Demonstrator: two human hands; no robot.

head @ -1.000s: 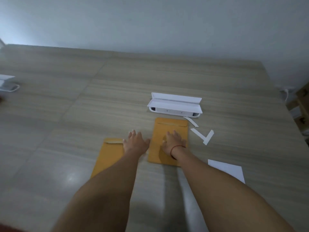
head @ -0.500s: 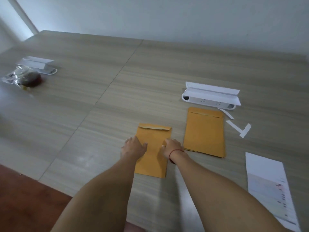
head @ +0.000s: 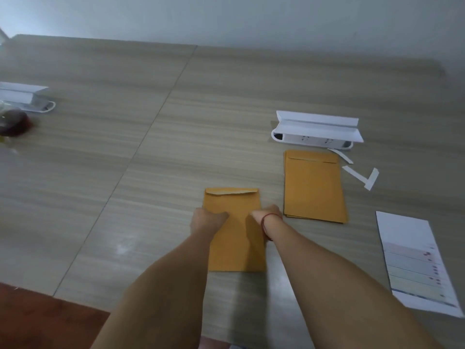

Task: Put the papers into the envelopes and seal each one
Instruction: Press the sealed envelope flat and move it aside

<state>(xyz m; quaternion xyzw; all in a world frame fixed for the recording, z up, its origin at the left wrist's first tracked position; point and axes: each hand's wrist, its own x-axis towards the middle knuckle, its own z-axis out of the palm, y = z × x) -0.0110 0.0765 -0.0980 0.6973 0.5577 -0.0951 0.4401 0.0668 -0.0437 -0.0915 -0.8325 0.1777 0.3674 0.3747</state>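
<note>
Wood-grain table (head: 176, 152), envelope (head: 234, 238) flap folded over, contents unseen, left hand (head: 207, 219) and right hand (head: 264, 215) curled, pressing its middle, envelope stack (head: 314, 187) just right, papers (head: 415, 260) beyond

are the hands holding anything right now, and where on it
Both hands, left and right, rest on the near envelope at its side edges around mid-length; whether they grip or only press cannot be told.

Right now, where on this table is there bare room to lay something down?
The wide stretch left of the envelope under both hands is bare, as is the far table by the wall. It is crowded on the right: envelope stack, paper strips, white box, printed sheets.
</note>
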